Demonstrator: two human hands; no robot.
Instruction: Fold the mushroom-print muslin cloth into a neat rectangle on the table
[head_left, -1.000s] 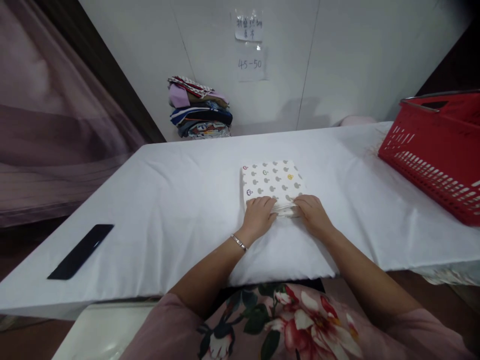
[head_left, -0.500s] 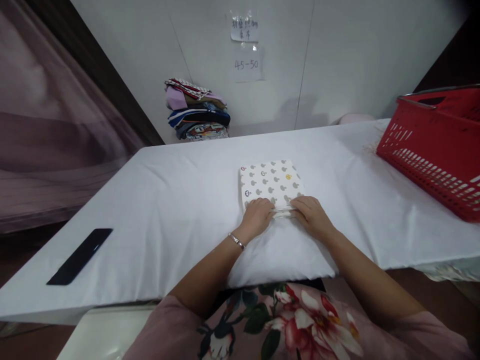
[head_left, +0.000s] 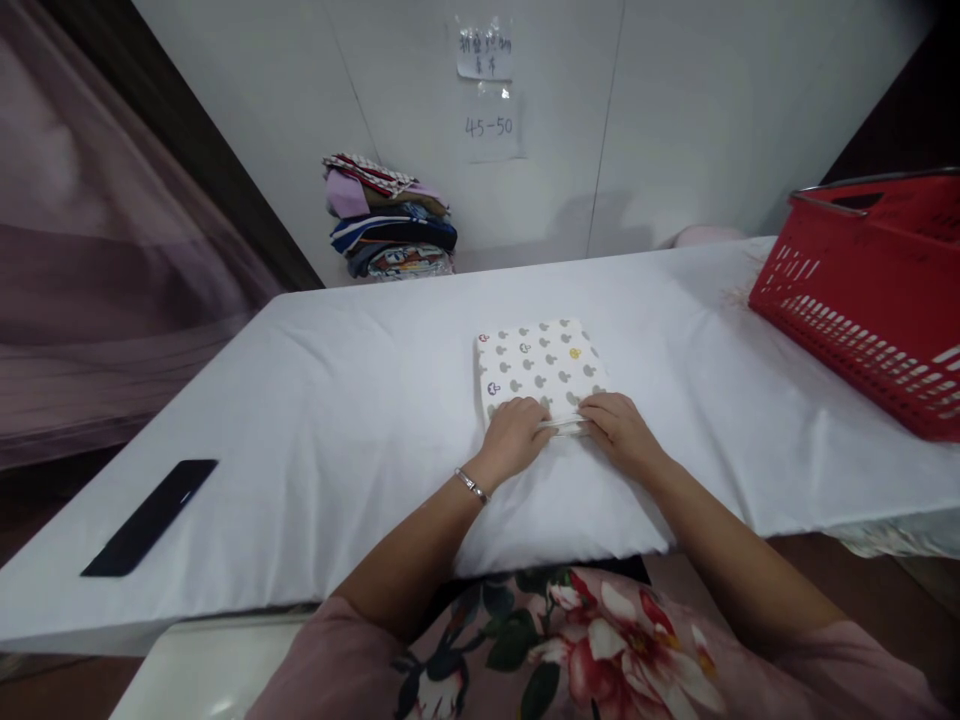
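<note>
A folded white cloth (head_left: pixel 536 365) printed with small grey, red and yellow shapes lies square on the white-covered table (head_left: pixel 360 420), a little beyond the near edge. My left hand (head_left: pixel 514 435), with a thin bracelet at the wrist, rests on the cloth's near left corner, fingers curled over the edge. My right hand (head_left: pixel 619 430) sits at the near right corner, fingers bent onto the same edge. Both hands grip the stacked layers along the near side.
A red plastic basket (head_left: pixel 870 290) stands at the right edge of the table. A black flat phone-like object (head_left: pixel 150 517) lies at the near left. A pile of folded clothes (head_left: pixel 390 220) is stacked against the white wall behind the table.
The hands and the cloth stay in place; the near edge layers look pressed flatter than one second ago. The view has shifted slightly.
</note>
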